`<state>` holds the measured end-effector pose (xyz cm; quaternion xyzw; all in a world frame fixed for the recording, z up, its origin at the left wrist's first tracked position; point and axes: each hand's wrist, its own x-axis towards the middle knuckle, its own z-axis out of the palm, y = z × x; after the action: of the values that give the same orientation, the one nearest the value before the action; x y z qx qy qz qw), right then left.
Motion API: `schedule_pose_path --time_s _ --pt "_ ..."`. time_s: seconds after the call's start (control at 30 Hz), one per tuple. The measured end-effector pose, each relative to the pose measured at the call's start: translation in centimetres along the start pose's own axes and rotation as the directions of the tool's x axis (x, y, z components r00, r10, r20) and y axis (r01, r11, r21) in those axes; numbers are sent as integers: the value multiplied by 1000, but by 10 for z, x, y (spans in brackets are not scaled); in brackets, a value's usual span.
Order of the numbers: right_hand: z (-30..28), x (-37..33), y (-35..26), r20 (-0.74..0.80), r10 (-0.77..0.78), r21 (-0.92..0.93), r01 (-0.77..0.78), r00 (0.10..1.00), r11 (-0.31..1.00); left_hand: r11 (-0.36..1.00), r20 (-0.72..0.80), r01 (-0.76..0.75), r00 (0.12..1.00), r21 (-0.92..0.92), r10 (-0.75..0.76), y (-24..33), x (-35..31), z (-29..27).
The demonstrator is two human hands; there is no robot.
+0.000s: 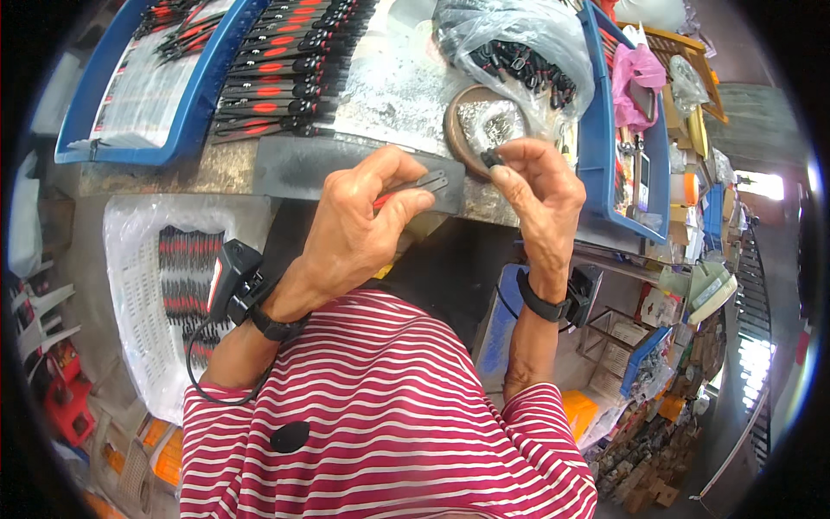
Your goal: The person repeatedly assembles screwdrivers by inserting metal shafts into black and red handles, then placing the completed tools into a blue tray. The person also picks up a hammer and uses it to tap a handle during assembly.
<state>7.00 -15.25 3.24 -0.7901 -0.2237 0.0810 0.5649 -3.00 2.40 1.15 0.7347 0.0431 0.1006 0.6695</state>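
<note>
My left hand (356,216) is closed around a slim red-and-black tool; its flat grey metal end with small holes (435,181) sticks out past the thumb. Between thumb and fingertips, my right hand (549,190) pinches a small black part (490,159). Both hands are over the front edge of the workbench, a short gap apart. Just behind the right hand stands a round brown dish (452,134) with many tiny shiny metal pieces in it. Beyond the dish, a clear plastic bag (519,24) lies open, with black parts bearing metal bits (523,69) showing.
Rows of black-and-red tools (277,86) lie at the back left, beside a blue tray (186,130). Another blue tray (596,164) stands right. A dark flat bar (294,169) runs along the bench edge. Below left sits a white plastic-lined basket (130,285) holding more tools.
</note>
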Motion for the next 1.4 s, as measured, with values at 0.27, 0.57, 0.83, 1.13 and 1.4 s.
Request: schedule_pose_path --time_s 0.27,0.57,0.83,1.13,1.4 --pt "13 -19 -3 105 149 237 -170 983 957 966 45 -56 998 254 46 -4 -4 -1" --pt "20 -22 4 104 253 290 -273 962 917 908 78 -233 973 349 219 -11 -3 1" --pt "24 -23 7 118 252 298 -276 961 914 898 91 -233 972 373 215 -11 -4 1" --pt "32 -27 5 110 269 259 -289 957 922 876 116 -249 968 413 221 -13 -7 -2" --pt "44 -36 5 15 211 172 -210 977 962 867 116 -238 971 438 208 -16 -13 -4"
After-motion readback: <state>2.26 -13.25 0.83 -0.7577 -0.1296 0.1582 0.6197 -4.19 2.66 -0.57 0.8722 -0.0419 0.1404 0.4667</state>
